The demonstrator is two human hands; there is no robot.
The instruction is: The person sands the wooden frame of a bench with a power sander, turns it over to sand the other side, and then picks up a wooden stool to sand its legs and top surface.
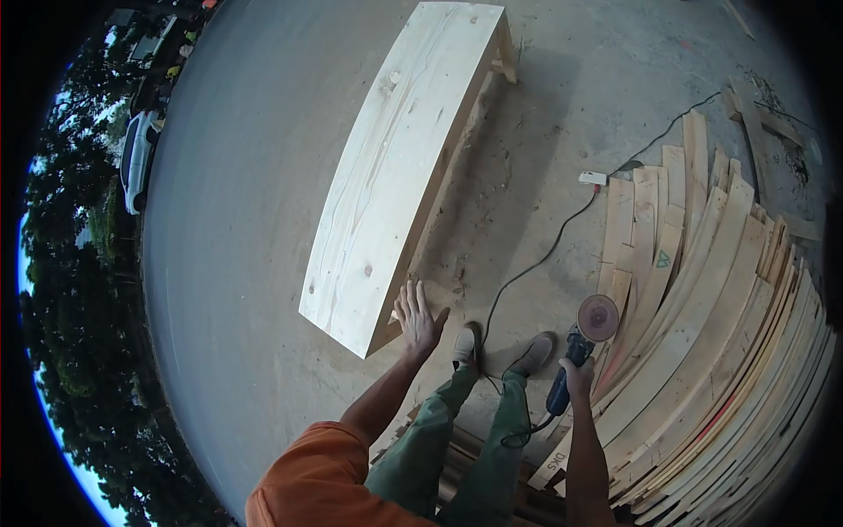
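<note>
My right hand (578,379) is wrapped around the body of a blue angle grinder (559,392), held out at my right side over the stacked boards. A round brownish-red sanding disc (598,318) is fitted at its head, facing up toward me. My left hand (420,318) is empty, fingers stretched out, beside the near right corner of a long pale wooden bench (395,158). Its fingertips overlap the bench's side edge in this view. Knots and darker grain streaks show on the bench top.
Piled long boards (702,325) fill the right side. A black power cord (537,260) runs from a white socket block (593,178) across the concrete floor to near my shoes (532,353). Beyond the floor's left edge stand a parked car (136,162) and trees (83,351).
</note>
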